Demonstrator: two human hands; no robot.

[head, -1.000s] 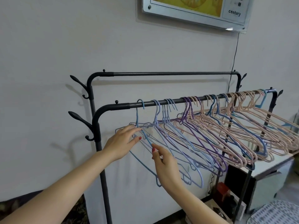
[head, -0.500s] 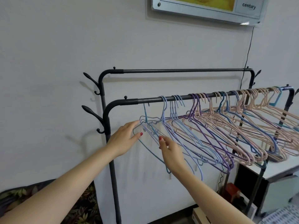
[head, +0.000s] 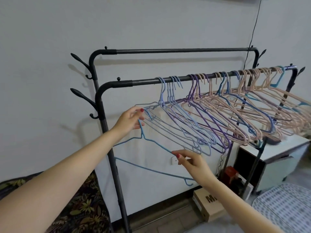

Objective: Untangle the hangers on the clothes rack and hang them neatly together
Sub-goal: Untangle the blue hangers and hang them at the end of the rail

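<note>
A black clothes rack with two bars stands against the wall. Several thin hangers, light blue, purple and pink, hang crowded on the front bar. One blue hanger is off the bar, below the bar's left end. My left hand grips its hook and neck. My right hand pinches its right shoulder wire. The hook still lies among the wires of the leftmost light blue hangers.
A white cabinet stands behind the rack's right end. A cardboard box and a red object sit on the floor under the rack. A floral fabric lies at lower left, a patterned cloth at lower right.
The blue hanger has come off the front bar and now hangs lower in both hands. My right hand moved down and right along its wire. The view shifted downward.
</note>
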